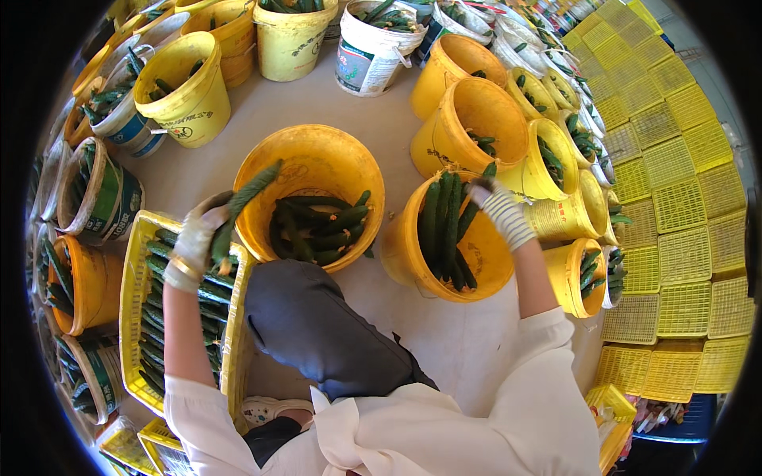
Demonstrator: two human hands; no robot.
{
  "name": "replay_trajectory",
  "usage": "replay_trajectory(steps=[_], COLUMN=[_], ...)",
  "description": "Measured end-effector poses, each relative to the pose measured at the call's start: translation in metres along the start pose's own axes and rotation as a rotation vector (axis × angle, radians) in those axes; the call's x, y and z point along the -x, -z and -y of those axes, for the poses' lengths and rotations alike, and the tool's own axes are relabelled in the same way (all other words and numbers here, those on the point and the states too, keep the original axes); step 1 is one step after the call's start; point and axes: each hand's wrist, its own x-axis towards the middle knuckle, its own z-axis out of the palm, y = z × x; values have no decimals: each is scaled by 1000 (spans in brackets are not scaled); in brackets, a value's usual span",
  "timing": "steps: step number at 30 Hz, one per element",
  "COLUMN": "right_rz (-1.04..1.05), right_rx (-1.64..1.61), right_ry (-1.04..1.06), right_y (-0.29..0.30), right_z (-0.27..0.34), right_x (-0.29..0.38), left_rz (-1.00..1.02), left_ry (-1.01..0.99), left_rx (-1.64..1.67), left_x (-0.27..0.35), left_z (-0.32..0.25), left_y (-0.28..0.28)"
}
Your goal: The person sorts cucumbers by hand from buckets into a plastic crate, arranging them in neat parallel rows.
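My left hand [196,238], in a pale glove, grips a long dark green cucumber [243,205] over the inner edge of a yellow plastic crate [138,250] lined with rows of cucumbers. The cucumber's upper end reaches across the rim of the middle yellow bucket [256,169], where more cucumbers [321,229] lie at the bottom. In a striped glove, my right hand [500,211] is at the far rim of the right yellow bucket [402,262]. Its blurred fingers close around a cucumber [468,217] beside several others [440,226] standing on end against the wall.
Buckets of cucumbers surround me, among them a white bucket [372,65], a yellow bucket [205,113] and an orange-yellow bucket [431,143]. Stacked yellow crates [684,250] line the right side. My bent knee [292,309] is close against the middle bucket.
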Motion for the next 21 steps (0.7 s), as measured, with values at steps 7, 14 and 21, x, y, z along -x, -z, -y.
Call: replay_trajectory(steps=[7, 14, 21], right_rz=[-128, -387, -656], right_rx=[27, 290, 66], right_ry=[-94, 351, 408], right_y=[-62, -98, 37], right_z=[-102, -73, 31], right_x=[-67, -71, 31], left_rz=[-189, -479, -668], left_ry=[111, 1, -193], left_rx=[133, 256, 294], left_x=[-2, 86, 169], left_z=[25, 48, 31], left_y=[-18, 38, 85])
